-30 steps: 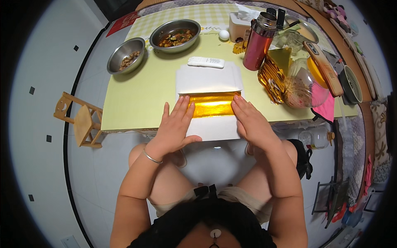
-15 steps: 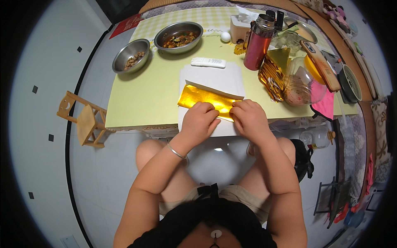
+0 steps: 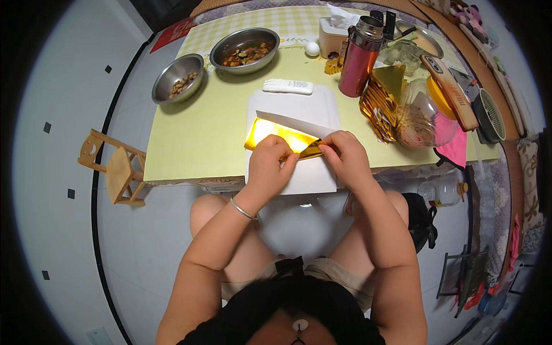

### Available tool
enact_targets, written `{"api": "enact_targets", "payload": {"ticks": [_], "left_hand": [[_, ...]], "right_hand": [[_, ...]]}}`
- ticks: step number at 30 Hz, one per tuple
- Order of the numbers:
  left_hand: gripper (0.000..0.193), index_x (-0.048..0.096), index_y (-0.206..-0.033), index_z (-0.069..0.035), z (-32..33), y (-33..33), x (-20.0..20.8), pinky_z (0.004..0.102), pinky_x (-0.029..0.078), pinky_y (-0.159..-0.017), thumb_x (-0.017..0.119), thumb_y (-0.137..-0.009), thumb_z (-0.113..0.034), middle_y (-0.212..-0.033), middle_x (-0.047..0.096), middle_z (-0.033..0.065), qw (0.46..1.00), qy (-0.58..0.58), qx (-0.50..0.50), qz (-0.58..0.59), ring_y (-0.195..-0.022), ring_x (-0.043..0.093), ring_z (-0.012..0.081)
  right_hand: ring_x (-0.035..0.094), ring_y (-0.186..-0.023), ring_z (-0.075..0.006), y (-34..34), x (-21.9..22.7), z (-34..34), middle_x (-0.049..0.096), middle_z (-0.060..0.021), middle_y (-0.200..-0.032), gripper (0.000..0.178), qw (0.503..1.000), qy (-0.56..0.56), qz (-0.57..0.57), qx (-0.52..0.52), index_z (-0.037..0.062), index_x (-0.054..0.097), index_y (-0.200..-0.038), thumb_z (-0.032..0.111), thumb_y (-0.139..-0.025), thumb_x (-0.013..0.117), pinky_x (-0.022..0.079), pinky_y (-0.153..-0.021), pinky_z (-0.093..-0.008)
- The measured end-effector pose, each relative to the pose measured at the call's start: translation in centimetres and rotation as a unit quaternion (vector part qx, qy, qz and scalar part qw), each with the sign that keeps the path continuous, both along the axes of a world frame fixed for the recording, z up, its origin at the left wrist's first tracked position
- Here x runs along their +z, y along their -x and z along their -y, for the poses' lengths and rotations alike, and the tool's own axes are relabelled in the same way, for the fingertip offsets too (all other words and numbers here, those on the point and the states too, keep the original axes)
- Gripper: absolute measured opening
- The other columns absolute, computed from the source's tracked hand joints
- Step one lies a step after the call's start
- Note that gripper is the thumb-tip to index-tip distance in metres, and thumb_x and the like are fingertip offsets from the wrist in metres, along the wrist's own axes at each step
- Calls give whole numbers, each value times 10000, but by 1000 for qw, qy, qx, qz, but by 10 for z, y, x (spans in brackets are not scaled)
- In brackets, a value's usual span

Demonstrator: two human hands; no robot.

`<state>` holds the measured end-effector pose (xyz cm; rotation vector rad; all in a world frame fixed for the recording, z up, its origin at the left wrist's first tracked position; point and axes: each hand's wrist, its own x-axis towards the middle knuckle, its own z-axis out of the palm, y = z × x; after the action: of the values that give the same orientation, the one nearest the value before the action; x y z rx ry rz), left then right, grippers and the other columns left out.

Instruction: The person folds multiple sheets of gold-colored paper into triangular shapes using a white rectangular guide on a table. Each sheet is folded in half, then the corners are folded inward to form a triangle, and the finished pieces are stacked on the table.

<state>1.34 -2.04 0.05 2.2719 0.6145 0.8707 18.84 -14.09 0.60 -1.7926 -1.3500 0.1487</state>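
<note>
A folded sheet of shiny gold foil paper [image 3: 269,131] lies over a white board [image 3: 313,179] at the table's near edge, its pale back showing along the far side. My left hand [image 3: 270,164] pinches the paper's near edge around the middle, thumb against fingers. With its fingertips closed on the right end, my right hand [image 3: 347,156] holds a corner that is folded over at a slant. Fingers partly cover the folded part. Beyond the paper rests a white flat plastic device [image 3: 287,86].
Two metal bowls [image 3: 178,79] with food stand at the far left. To the right are a red thermos [image 3: 361,57], a stack of folded gold paper [image 3: 379,109], a clear plastic jar [image 3: 422,118] and a phone [image 3: 448,89]. A small wooden chair [image 3: 118,169] stands left of the table.
The right end of the gold paper has been turned over into a slanted corner fold. My right hand has shifted slightly left and its fingers now pinch that corner.
</note>
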Motion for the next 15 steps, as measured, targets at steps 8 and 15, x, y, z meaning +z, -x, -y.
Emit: {"api": "enact_targets", "payload": {"ticks": [8, 15], "left_hand": [[185, 628, -701, 10, 2, -10, -2, 338, 463, -593, 758, -794, -84, -797, 565, 94, 999, -15, 26, -14, -689, 570, 221], [203, 614, -643, -31, 1, -13, -3, 405, 474, -695, 761, -761, -106, -792, 571, 107, 997, -28, 53, -40, -790, 584, 291]], "right_hand": [[614, -855, -309, 9, -6, -25, 674, -81, -897, 159, 999, -4, 7, -31, 62, 666, -928, 188, -864, 740, 490, -757, -447], [427, -1436, -390, 23, -2, -4, 531, -251, -1452, 582, 955, -23, 279, 98, -64, 550, -1344, 219, -866, 725, 320, -1204, -476]]}}
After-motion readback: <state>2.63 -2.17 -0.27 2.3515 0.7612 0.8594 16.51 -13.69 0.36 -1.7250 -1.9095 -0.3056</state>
